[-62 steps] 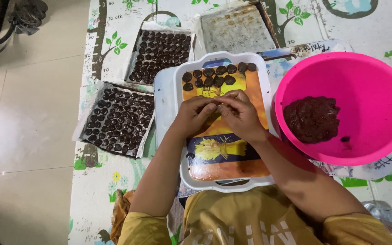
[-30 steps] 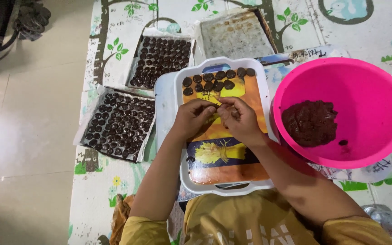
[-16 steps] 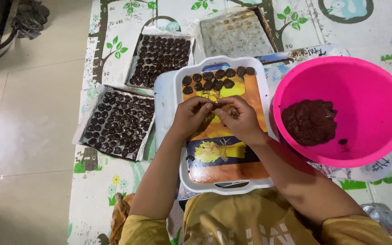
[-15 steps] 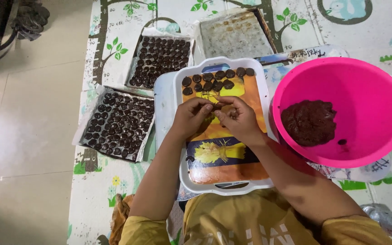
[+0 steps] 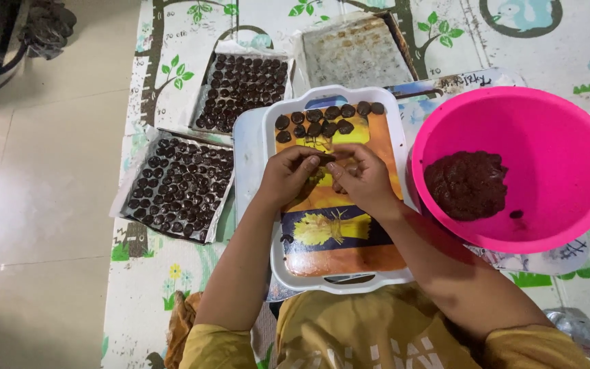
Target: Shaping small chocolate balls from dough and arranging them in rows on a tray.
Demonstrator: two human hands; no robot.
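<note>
dough piece (image 5: 324, 159): dark lump i pinch between both sets of fingertips, above the white tray (image 5: 390, 205)
left hand (image 5: 288, 176): fingers curled narrow on it
right hand (image 5: 363, 179): fingers closed on it too
tray's far end: two rows of dark rounds (image 5: 326, 121)
pink bowl (image 5: 568, 137): right, holds brown dough mass (image 5: 466, 184)

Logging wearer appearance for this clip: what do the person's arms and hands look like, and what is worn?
Both arms are bare from the upper arm down, ending in mustard-yellow short sleeves. The left hand and right hand wear no gloves; no rings or watch are visible.
</note>
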